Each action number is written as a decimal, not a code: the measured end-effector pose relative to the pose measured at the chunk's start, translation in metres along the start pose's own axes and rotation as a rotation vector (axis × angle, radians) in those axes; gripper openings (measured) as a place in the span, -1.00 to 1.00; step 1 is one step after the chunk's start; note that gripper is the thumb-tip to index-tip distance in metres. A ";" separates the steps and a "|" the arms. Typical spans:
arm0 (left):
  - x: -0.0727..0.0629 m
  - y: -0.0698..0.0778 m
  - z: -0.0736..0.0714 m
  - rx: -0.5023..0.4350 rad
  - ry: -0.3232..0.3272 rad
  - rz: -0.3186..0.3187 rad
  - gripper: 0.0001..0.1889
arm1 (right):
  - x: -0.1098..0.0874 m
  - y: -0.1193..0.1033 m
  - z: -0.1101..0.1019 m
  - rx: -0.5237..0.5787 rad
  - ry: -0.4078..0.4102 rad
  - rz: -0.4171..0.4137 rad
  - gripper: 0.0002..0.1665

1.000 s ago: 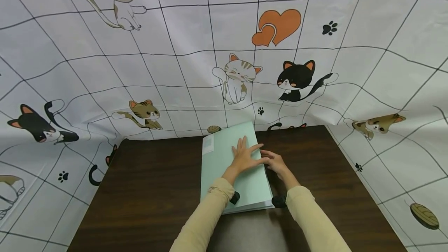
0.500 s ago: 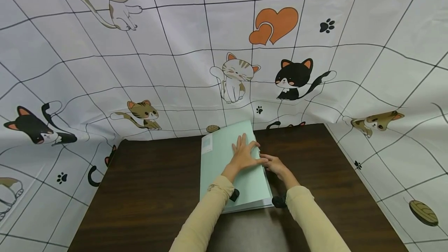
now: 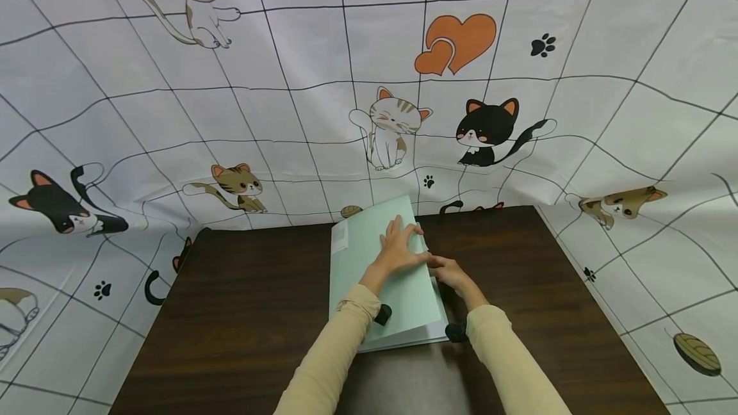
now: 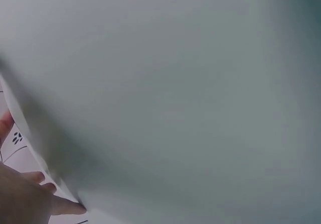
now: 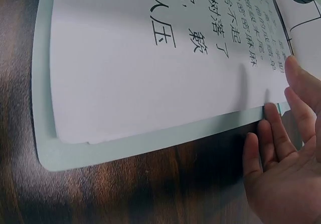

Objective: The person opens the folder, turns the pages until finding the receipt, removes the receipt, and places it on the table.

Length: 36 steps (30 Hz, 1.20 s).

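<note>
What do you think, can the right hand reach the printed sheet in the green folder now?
Most likely yes: the right hand is at the side edge of the green folder, where the right wrist view shows the printed sheet exposed beside it, with nothing visible blocking.

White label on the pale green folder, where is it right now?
In the head view, the white label is on the upper left of the pale green folder's cover, left of the left hand.
</note>
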State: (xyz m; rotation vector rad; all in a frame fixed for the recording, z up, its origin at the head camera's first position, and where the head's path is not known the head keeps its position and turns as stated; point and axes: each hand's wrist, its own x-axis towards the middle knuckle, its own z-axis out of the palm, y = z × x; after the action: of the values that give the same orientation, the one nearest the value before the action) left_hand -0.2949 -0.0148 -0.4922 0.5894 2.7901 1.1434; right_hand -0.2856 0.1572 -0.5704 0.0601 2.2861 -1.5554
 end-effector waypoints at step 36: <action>0.006 -0.016 -0.060 -0.194 0.156 0.100 -0.56 | 0.005 -0.006 0.028 -0.364 0.179 -0.050 -0.18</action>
State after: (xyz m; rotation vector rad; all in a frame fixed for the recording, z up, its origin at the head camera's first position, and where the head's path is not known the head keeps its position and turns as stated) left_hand -0.3184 -0.0628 -0.4597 0.6529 2.7551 1.5214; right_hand -0.2836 0.1285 -0.5752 0.0478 2.6947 -1.1724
